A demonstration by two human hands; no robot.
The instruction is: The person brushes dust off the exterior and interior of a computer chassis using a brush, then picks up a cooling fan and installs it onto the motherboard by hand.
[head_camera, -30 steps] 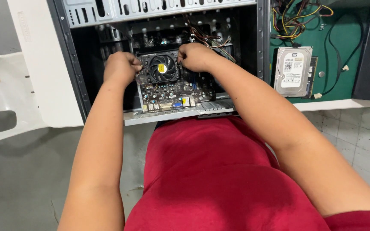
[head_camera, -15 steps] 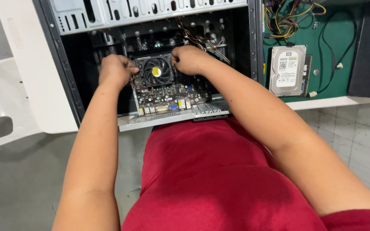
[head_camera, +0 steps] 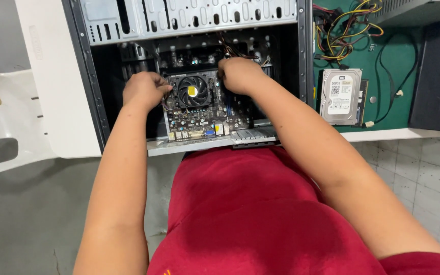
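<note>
Both hands are deep inside an open computer case (head_camera: pixel 85 76) lying on its side. The motherboard (head_camera: pixel 204 114) sits in the middle of the case, and its black cooler fan (head_camera: pixel 193 91) with a yellow sticker is right between the 2 hands. The left hand (head_camera: pixel 143 90) is curled at the board's left edge, fingers bent in against it, though I can't tell if it's actually pinching anything. The right hand (head_camera: pixel 239 75) is clenched at the top right corner of the fan, up against a bunch of wires (head_camera: pixel 235 51); what it grips is hidden under the knuckles.

A perforated metal drive cage (head_camera: pixel 194 18) hangs over the top of the opening and crowds the space above the hands. To the right of the case, 1 hard drive (head_camera: pixel 339 97) lies flat on a green mat (head_camera: pixel 390 76), with a tangle of yellow, red and black cables (head_camera: pixel 345 30) above it and 1 dark box (head_camera: pixel 436 86) at the far right. The mat sits on a white table edge (head_camera: pixel 403 134). The floor (head_camera: pixel 26 214) is grey on the left, pale tiles on the right. The person wears a red shirt (head_camera: pixel 250 219).
</note>
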